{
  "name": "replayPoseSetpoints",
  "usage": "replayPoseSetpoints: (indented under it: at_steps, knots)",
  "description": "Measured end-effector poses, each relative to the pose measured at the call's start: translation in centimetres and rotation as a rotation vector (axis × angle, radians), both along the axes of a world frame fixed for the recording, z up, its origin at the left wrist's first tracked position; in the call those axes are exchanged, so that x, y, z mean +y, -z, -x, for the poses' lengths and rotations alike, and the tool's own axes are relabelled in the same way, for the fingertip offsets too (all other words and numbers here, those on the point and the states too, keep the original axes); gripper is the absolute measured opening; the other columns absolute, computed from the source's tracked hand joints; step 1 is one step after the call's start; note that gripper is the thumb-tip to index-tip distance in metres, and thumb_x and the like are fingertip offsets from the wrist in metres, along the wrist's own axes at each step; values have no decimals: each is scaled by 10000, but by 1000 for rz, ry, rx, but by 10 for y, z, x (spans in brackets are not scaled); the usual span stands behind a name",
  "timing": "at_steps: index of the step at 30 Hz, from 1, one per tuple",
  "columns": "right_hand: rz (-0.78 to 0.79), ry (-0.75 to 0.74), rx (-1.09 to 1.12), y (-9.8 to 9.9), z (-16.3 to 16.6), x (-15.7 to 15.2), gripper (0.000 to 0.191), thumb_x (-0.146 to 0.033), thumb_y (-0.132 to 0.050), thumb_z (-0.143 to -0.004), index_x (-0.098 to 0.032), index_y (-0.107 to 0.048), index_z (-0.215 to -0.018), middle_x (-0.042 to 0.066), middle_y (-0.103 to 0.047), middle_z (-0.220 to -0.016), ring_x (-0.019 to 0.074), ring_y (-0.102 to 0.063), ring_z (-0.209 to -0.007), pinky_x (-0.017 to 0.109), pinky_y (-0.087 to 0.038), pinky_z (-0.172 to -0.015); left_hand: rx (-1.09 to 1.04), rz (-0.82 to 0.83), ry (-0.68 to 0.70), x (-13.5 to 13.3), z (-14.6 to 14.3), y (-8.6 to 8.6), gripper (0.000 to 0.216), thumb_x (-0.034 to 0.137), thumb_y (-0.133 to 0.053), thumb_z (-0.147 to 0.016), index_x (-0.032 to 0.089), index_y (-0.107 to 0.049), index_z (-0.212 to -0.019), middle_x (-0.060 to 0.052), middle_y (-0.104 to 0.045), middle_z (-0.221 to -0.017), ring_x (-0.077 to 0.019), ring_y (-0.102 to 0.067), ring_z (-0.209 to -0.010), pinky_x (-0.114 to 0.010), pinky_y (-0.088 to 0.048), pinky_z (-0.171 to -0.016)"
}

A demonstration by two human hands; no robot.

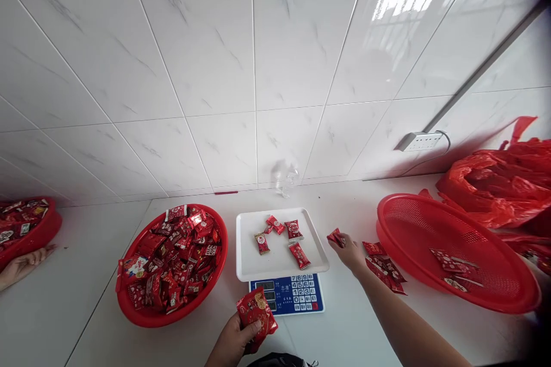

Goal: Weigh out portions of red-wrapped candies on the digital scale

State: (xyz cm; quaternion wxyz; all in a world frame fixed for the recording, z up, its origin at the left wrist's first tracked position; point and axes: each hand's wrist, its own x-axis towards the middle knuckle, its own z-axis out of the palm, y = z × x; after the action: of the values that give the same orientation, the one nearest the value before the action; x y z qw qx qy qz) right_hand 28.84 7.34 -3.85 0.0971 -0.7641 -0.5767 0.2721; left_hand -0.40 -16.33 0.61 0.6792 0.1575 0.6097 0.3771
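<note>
**Sweets at the scale, both hands loaded**

The person stands at a white counter with a small scale in front of them. Its white tray carries four wrapped sweets, lying loose and a little apart from one another.

The right hand is just beside the tray's right edge, fingertips pinched on a single red sweet held clear of the counter. The left hand is low and near the body, just in front of the scale's keypad, fingers closed round a small bunch of red packets.

From where I stand this looks like the portioning step: pieces are being put on the tray one at a time. Placing this one would only take a short move left over the rim and a gentle release onto a bare patch, without knocking the four already there. I can't read the display.

More loose sweets lie by the right forearm. A heaped red basket stands left of the scale, and a nearly empty one sits to the right, with red bags behind it. At the far left another person's hand rests by a third basket.
</note>
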Motion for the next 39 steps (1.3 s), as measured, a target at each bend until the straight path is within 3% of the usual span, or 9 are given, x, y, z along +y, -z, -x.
replayPoseSetpoints:
  at_steps: [5, 10, 16, 19, 21, 24, 28, 32, 39]
  knots:
    - [87, -48, -12, 30, -5, -8, 572, -503, -456, -737, -187, -444, -1214, 162, -519, -1177, 273, -594, -915, 358, -475, -686, 3, 10, -12, 2, -1, 4, 665, 543, -747, -450, 132, -614, -957, -85, -686, -807, -128, -510, -605, -245, -352, -578]
    - [54, -174, -38, 32, 0, 0, 554, -417, -487, -739, -262, -402, -1265, 99, -394, -1343, 281, -492, -1112, 399, -439, -839, 11, 24, -27, 6, -4, 2, 641, 542, -751, -446, 149, -623, -936, -59, -689, -783, -116, -503, -596, -244, -365, -594]
    - [-63, -156, -104, 6, 16, 15, 550, -237, -396, -774, -227, -334, -1320, 100, -330, -1393, 290, -269, -1293, 459, -359, -943, -4, 4, -36, 8, -6, 2, 635, 538, -753, -446, 139, -634, -926, -63, -683, -764, -146, -536, -638, -253, -371, -599]
    - [-249, -227, -21, -20, 40, 15, 494, -318, -309, -846, -211, -318, -1329, 100, -368, -1353, 240, -406, -1204, 353, -404, -898, -14, 9, -51, 7, -7, 2, 631, 518, -758, -454, 136, -633, -941, -73, -686, -795, -150, -545, -657, -251, -377, -611]
    - [-205, -367, 17, -38, 62, 9, 517, -425, -331, -845, -254, -315, -1333, 93, -387, -1334, 235, -543, -1035, 327, -454, -766, -17, 17, -48, 7, -7, 2, 623, 512, -759, -456, 140, -635, -940, -75, -687, -804, -151, -548, -659, -252, -381, -617]
    - [-56, -518, -67, -54, 90, -9, 680, -526, -442, -772, -314, -209, -1374, 99, -351, -1352, 256, -582, -939, 328, -451, -667, -14, 10, -49, 6, -6, 0, 629, 525, -755, -451, 141, -634, -935, -75, -684, -804, -151, -546, -661, -254, -382, -618]
    - [-13, -555, -121, -57, 107, -31, 895, -364, -592, -678, -288, -76, -1406, 131, -352, -1337, 279, -529, -1028, 312, -436, -695, 9, 3, -63, 3, -2, 2, 680, 552, -752, -434, 130, -617, -950, -66, -672, -768, -138, -527, -631, -251, -370, -599]
    - [8, -570, -96, -58, 106, -42, 915, -225, -572, -650, -283, -62, -1407, 133, -395, -1315, 277, -528, -1021, 292, -429, -682, 7, 18, -61, -1, 2, 8, 702, 568, -750, -421, 131, -612, -953, -56, -661, -725, -124, -507, -580, -243, -348, -566]
    - [-98, -428, -22, -72, 111, -20, 620, -377, -420, -791, -266, -216, -1366, 114, -373, -1311, 246, -547, -988, 308, -442, -688, -13, -3, -40, 4, -2, 5, 651, 551, -748, -436, 139, -624, -925, -72, -683, -792, -136, -522, -613, -245, -349, -581]
